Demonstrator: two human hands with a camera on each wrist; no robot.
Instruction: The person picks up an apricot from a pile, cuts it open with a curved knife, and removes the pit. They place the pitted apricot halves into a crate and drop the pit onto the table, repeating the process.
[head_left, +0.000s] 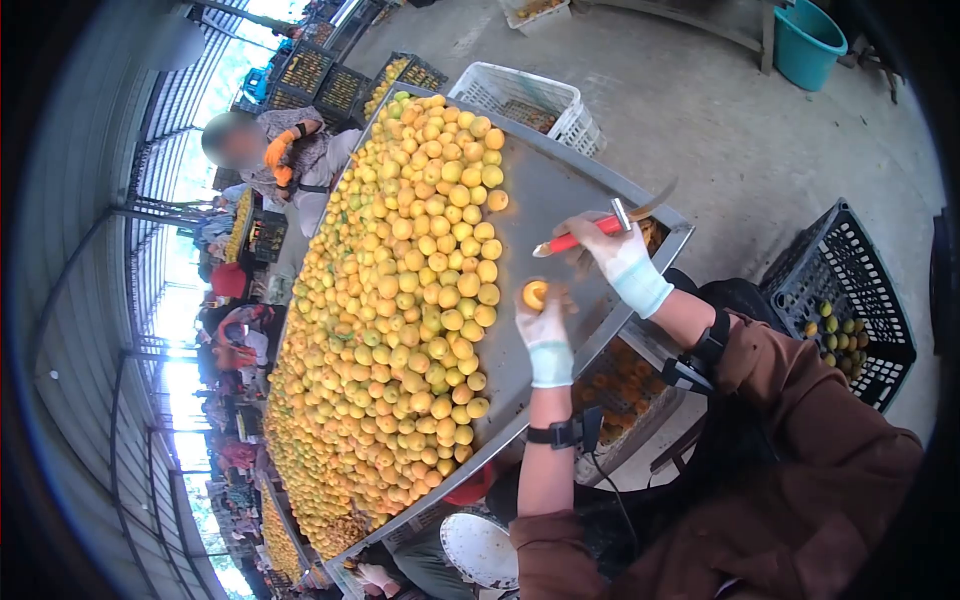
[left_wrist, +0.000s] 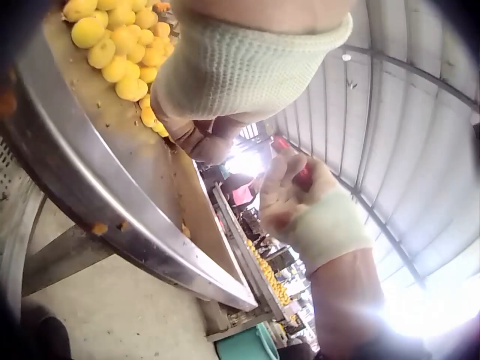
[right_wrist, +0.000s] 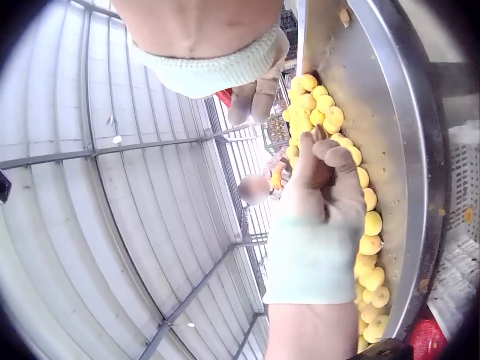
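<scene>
My left hand, in a pale knit-cuffed glove, grips a small fruit whose bright orange side faces up in the head view. In the right wrist view its fingers curl round that fruit, which looks brownish there. Just beyond it, my gloved right hand holds a red-handled tool. A pale tip sticks out at one end of the handle and a metal crosspiece at the other. Both hands are over the bare strip of a metal table, beside a large heap of yellow-orange fruit resembling apricots.
A raised metal rim borders the table. Beyond the far edge stands a white crate; a black crate with greenish fruit sits on the floor at right. Another person is across the heap. A teal bucket stands farther off.
</scene>
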